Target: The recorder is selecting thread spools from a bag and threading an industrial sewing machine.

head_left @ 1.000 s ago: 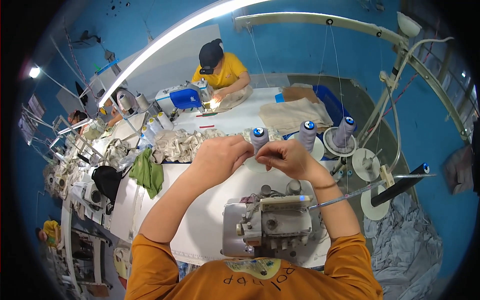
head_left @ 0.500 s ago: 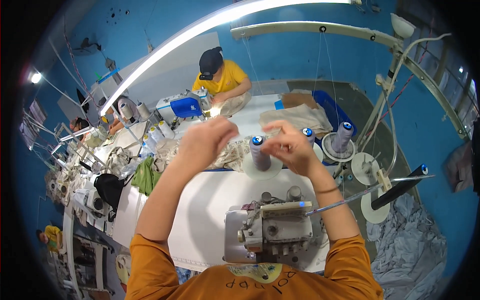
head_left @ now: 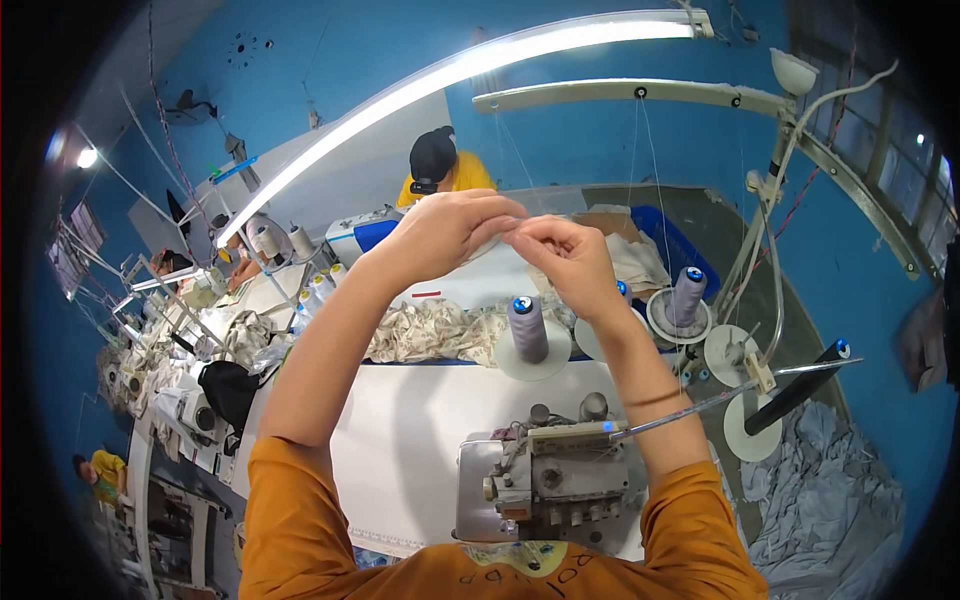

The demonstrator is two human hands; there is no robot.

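My left hand (head_left: 445, 235) and my right hand (head_left: 572, 262) are raised together over the far side of the worktable, fingertips meeting. Each is closed in a pinch; whatever lies between the fingers is too fine to make out. Below them a grey thread cone (head_left: 527, 332) with a blue top stands on a white round holder. Another cone is partly hidden behind my right wrist, and a third grey cone (head_left: 686, 297) stands to its right. Nearer to me, an overlock sewing machine (head_left: 565, 475) sits on the white table (head_left: 400, 430), between my forearms.
Patterned fabric (head_left: 430, 332) lies piled along the table's far edge. A metal thread stand (head_left: 770, 190) rises at the right, its rod crossing near my right forearm. Grey cloth (head_left: 825, 490) is heaped at lower right. Beyond, a person in yellow (head_left: 465, 172) sits across from me.
Both hands have risen and come together. My right hand has left the grey cone's side, and its fingers have closed into a pinch. The view has shifted slightly.
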